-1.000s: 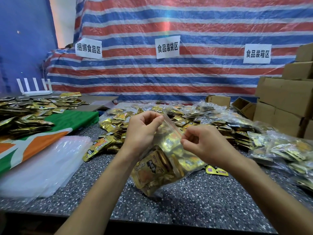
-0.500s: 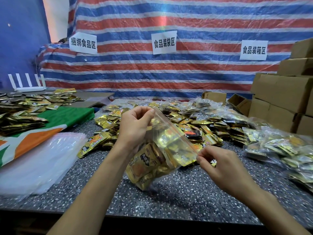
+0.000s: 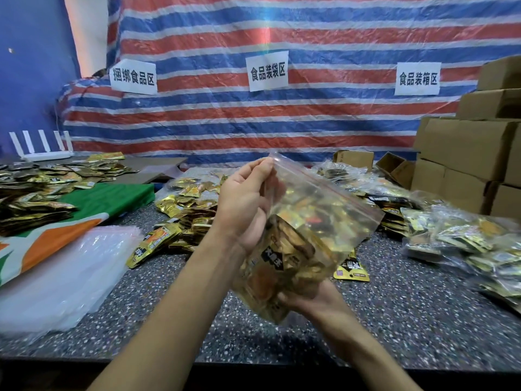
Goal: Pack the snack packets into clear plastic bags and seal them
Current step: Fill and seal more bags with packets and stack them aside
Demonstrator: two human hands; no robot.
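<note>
Above table [image 3: 408, 320], bag [image 3: 318, 210] upright, seal uppermost.

Cardboard boxes [image 3: 462, 145] are stacked at right and a white router [image 3: 45, 156] sits far left, before a striped tarp [image 3: 253, 122].

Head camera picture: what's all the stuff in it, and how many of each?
Clear zip-top plastic bag of gold snack packets: one, held above the table.
Loose gold foil snack packets: many, heaped mid-table and far left.
Empty clear plastic bags: one stack, see-through, table's left.
Filled clear bags: several, table's right.
Brown cardboard boxes: several, stacked at right.
White paper signs: three, black writing, on the tarp.
Striped plastic tarp: one, red, white and blue, behind.
White router: one, far left.
Green, orange and white cloth: one, left.
Speckled grey table: one, underneath.
Left hand: pinches the bag's top corner.
Right hand: grips its bottom.
</note>
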